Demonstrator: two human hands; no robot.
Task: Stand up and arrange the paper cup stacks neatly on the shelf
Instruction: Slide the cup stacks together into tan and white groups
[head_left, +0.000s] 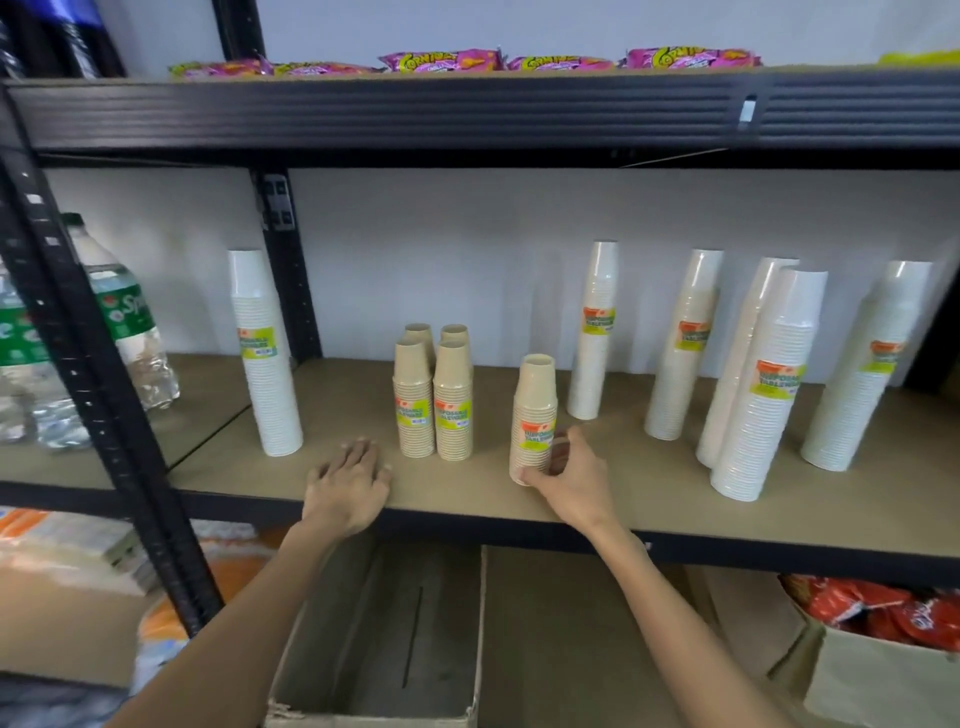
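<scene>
I count five tan stacks (453, 384): four clustered upright mid-shelf, and the fifth stack (535, 405) just right of them, upright, with my right hand (571, 478) gripping its base. Six tall white stacks (769, 384) stand too, one at the left and five at the right. My left hand (348, 483) lies flat, fingers released, on the brown shelf (649, 483) at its near edge. The rack (288, 286) is black, with a white wall (467, 249) behind.
</scene>
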